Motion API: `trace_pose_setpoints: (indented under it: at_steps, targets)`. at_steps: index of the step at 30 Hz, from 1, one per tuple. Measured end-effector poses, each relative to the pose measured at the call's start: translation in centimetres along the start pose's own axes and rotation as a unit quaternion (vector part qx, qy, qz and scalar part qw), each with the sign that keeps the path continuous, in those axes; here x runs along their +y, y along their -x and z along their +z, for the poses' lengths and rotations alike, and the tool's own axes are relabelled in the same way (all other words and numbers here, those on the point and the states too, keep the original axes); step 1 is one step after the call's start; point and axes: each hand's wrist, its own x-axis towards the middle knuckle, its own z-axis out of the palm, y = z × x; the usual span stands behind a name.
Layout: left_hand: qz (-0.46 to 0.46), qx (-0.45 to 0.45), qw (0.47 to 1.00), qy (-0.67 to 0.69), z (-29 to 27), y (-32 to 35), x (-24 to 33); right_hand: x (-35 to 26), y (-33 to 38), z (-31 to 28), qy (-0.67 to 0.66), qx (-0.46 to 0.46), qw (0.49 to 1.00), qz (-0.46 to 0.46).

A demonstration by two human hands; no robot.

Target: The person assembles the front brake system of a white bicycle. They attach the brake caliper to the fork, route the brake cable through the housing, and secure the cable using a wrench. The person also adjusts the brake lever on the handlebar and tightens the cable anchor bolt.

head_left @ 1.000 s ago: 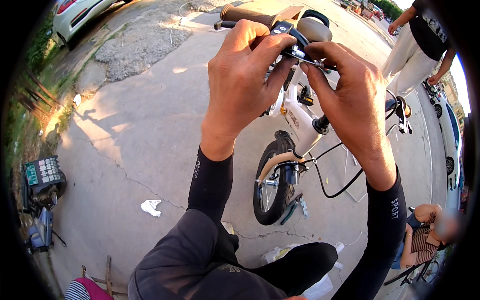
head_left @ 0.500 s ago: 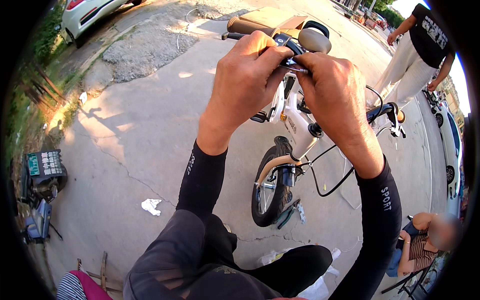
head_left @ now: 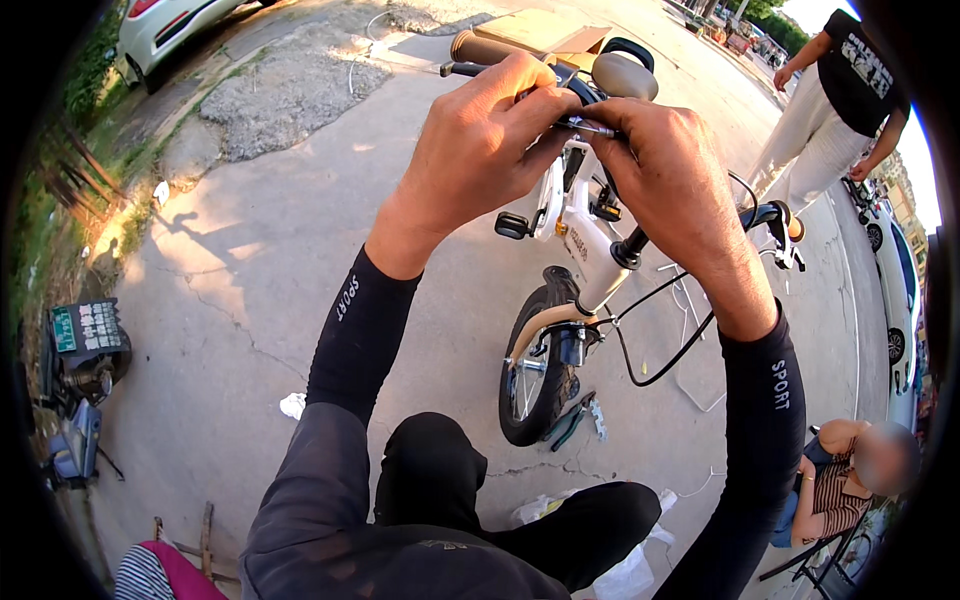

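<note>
Both my hands are raised at the handlebar of a small white bicycle (head_left: pixel 598 258). My left hand (head_left: pixel 480 150) is closed, thumb and fingertips pinching a small silver metal part (head_left: pixel 590 127) beside the left grip. Close against it, my right hand (head_left: pixel 668 170) pinches the same part from the other side. The fingers hide most of it, so its exact kind is unclear. A brown handlebar grip (head_left: pixel 490 47) and a black lever tip (head_left: pixel 458 70) stick out past my left hand. Below, the front wheel (head_left: pixel 522 415) stands on the concrete, and a black cable (head_left: pixel 655 379) loops under my right forearm.
Pliers (head_left: pixel 568 425) and a silver tool (head_left: pixel 597 419) lie beside the wheel. A cardboard box (head_left: pixel 535 32) is behind the handlebar. One person (head_left: pixel 850 90) stands far right; another (head_left: pixel 840 490) sits lower right. White plastic (head_left: pixel 630 575) lies by my knee, a parked scooter (head_left: pixel 85 400) at left.
My left forearm has swung outward to the left, and my left knee shows more. Both hands stay pinched at the silver part, which has tilted slightly. The bicycle frame has shifted a little in view.
</note>
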Motion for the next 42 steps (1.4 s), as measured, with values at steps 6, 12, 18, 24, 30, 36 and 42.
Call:
trace_pose_setpoints:
  at_steps: [6, 12, 18, 24, 30, 36, 42]
  targets:
    - [0.046, -0.042, 0.998, -0.002, -0.6, -0.7, -0.8, 0.2, -0.9, -0.2, 0.036, -0.041, 0.998, -0.017]
    - [0.088, -0.066, 0.994, 0.018, -0.9, -1.1, -1.7, -0.2, -0.5, 0.1, 0.015, -0.01, 1.0, 0.005]
    - [0.103, -0.033, 0.994, 0.011, -0.5, -1.1, -1.6, -0.8, -0.2, 0.4, 0.07, 0.042, 0.996, -0.046]
    - [0.078, -0.017, 0.997, 0.002, -0.1, -0.6, -1.3, -1.3, 0.3, 1.0, 0.147, 0.086, 0.982, -0.087]
    - [0.075, -0.031, 0.996, 0.021, -0.1, -0.6, -1.7, -0.2, 0.7, 0.3, 0.01, 0.034, 0.998, -0.042]
    - [0.106, -0.037, 0.992, 0.056, -0.8, -1.7, -1.7, 0.4, 0.3, -0.2, 0.001, 0.026, 0.998, -0.053]
    - [0.063, -0.095, 0.987, 0.11, -1.3, -2.4, -1.7, 0.9, 0.0, -0.3, -0.037, -0.049, 0.998, -0.018]
